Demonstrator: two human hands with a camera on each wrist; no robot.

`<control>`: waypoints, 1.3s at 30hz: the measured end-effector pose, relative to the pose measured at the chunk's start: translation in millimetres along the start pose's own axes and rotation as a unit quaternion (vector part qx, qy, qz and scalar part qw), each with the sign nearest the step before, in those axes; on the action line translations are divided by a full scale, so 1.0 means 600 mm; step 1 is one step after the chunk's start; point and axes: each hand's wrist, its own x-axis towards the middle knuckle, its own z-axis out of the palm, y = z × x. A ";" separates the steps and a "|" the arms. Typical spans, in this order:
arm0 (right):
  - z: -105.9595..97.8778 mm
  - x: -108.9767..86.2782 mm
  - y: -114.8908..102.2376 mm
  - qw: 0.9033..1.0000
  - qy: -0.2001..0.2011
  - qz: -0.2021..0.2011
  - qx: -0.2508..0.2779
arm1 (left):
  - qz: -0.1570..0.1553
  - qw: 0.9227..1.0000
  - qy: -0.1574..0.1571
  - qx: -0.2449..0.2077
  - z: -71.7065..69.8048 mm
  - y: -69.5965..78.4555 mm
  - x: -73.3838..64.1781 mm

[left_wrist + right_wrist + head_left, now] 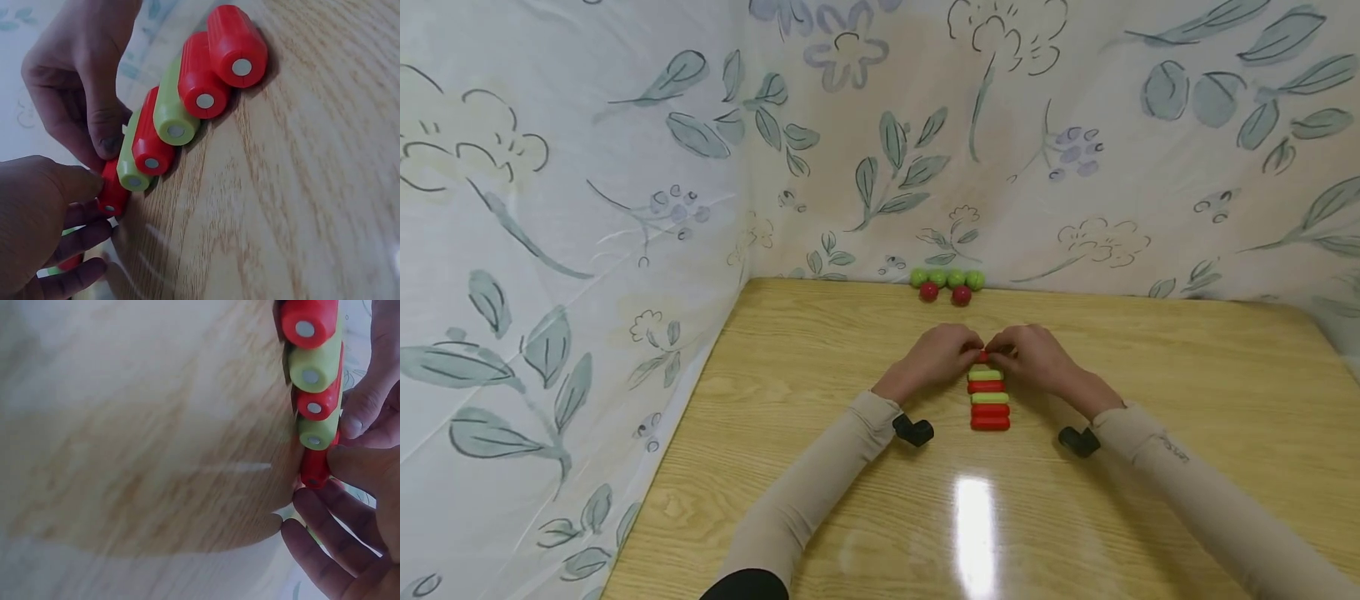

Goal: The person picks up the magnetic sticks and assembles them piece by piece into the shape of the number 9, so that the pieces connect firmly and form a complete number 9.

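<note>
Sleeves nearest; red rod between hands.

Beige sleeves, the right marked with dark lettering, end beside black wrist devices.

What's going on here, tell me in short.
A person's left hand and right hand both pinch a short red rod, one at each end. It sits at the far end of a row on the wooden table, where five other rods, three red and two yellow-green, lie side by side. Near the table's far edge are four green balls, with two dark red balls just in front of them.
</note>
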 end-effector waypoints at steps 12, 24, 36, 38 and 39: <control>0.002 0.009 0.006 1.000 0.022 0.012 0.002 | 0.002 1.000 0.009 0.003 -0.004 -0.004 0.006; 0.006 0.015 0.013 0.999 0.033 0.014 -0.001 | -0.013 0.999 0.040 0.019 0.006 -0.013 0.014; 0.016 0.025 0.032 0.999 0.042 0.017 0.016 | -0.021 0.998 0.058 0.015 0.012 -0.021 0.020; 0.016 0.027 0.033 0.999 0.041 0.017 0.017 | -0.022 0.998 0.059 0.013 0.013 -0.023 0.021; 0.017 0.027 0.034 0.999 0.040 0.017 0.017 | -0.024 0.998 0.060 0.012 0.014 -0.023 0.021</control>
